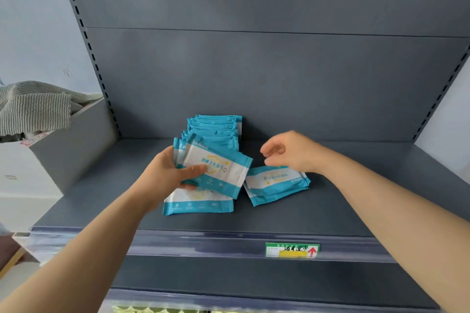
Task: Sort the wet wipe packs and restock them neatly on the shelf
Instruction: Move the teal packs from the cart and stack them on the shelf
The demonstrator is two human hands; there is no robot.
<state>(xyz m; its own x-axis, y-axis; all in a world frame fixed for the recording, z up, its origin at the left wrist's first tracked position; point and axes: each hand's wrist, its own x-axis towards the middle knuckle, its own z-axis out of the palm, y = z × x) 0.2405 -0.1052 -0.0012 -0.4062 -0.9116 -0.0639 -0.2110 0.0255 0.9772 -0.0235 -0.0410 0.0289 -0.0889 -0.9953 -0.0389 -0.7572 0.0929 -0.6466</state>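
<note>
My left hand [169, 173] grips a small bundle of blue-and-white wet wipe packs [223, 169], thumb on the top pack, tilted above the dark grey shelf [101, 198]. Under it a single pack [201, 204] lies flat. Behind stands a row of several packs [216, 129] leaning toward the back panel. To the right, two or three packs [277, 183] lie stacked flat and turned askew. My right hand [290, 152] hovers just above that stack with loosely curled fingers, holding nothing.
A green price label [292, 249] with a red arrow sits on the shelf's front rail. A grey bin [73, 145] with striped cloth [33, 107] stands left of the shelf upright. Slotted uprights frame both sides.
</note>
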